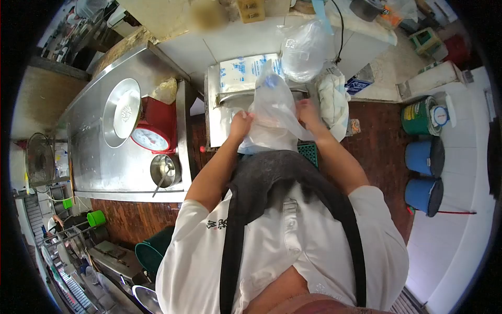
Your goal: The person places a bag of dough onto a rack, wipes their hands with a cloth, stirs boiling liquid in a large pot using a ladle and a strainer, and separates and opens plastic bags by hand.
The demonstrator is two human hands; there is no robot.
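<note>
In front of my apron, a translucent white plastic bag [273,102] stands over a metal unit with a long bar [227,97], its lower part spread toward me. My left hand [241,125] is closed on the bag's left edge. On the opposite side, my right hand [309,113] grips the bag's right edge, its fingers slightly blurred. Whatever is inside the bag cannot be made out clearly. Behind it lies a white package with blue print [246,70]. A large clear bag [304,52] sits at the back right, above a crumpled white cloth [333,102].
On the steel counter [89,167] at left stand a red dial scale [157,125] with a round metal pan [122,112] and a metal pot [165,170]. Blue buckets [424,157] and a green tin [418,115] line the right wall. A person's arm [56,221] shows far left.
</note>
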